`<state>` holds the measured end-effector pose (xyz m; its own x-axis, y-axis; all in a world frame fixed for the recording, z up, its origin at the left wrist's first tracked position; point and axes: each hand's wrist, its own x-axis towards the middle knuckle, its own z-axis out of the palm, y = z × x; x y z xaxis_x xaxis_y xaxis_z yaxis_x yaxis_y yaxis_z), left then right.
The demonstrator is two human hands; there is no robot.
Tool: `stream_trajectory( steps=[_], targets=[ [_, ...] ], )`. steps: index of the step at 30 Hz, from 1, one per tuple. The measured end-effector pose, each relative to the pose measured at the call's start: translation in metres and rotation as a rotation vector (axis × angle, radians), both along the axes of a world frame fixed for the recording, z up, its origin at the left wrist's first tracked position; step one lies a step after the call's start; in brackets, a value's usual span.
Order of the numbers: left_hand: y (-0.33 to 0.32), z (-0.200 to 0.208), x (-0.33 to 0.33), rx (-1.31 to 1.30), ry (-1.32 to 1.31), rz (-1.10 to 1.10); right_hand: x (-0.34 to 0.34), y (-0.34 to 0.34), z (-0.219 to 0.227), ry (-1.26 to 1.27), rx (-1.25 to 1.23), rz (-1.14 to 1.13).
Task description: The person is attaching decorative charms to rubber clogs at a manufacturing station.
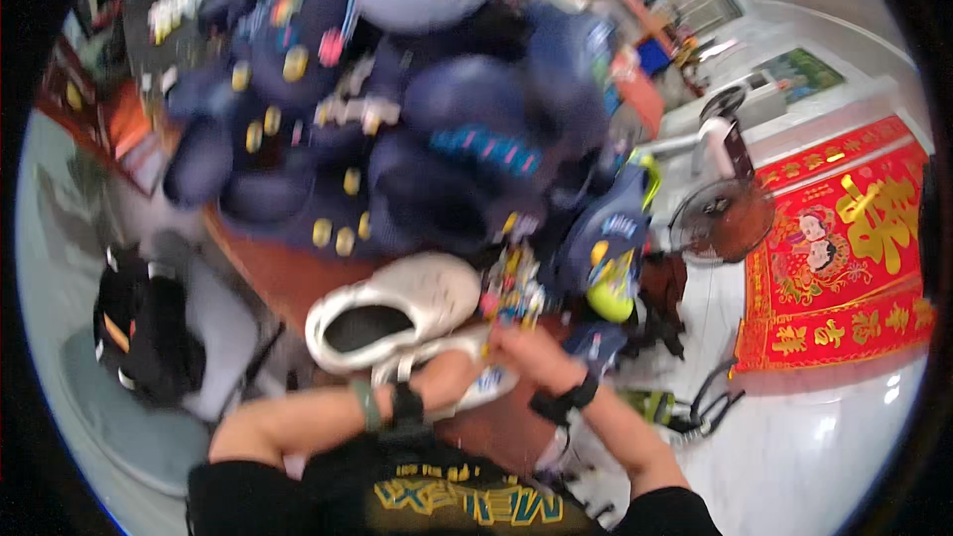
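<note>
A white clog [402,303] with a dark inside rests at the near edge of the table. Just below it is a second white clog [484,389], partly covered by my hands. My left hand [449,379] is closed around this second clog. From the right, my right hand [536,355] reaches over its front part, fingers pinched together. What lies between those fingers is too small and blurred to name. Beyond my hands is a pile of small colourful shoe charms [516,283].
Dark blue clogs [437,189], several with yellow charms, crowd the brown table [268,268]. A black bag [149,328] sits on a grey chair [223,313] at left. To the right stand a fan [720,221] and a large red mat [844,248] with gold decoration.
</note>
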<state>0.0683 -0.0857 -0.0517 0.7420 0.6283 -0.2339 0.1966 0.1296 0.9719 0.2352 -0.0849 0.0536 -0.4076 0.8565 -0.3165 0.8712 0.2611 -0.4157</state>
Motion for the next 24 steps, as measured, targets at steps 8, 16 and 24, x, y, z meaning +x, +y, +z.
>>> stream_trajectory(
  steps=[8, 16, 24],
  targets=[
    [0.001, 0.039, -0.026, 0.079, 0.073, -0.063, -0.010, -0.031, 0.008, 0.146, 0.033, -0.051],
    [0.012, 0.028, 0.014, -0.060, -0.480, -0.191, 0.011, -0.044, 0.141, 0.659, 0.522, -0.381],
    [0.027, 0.025, 0.001, 0.108, -0.095, -0.169, -0.017, -0.007, 0.182, 1.006, 0.846, -0.309]
  ],
)
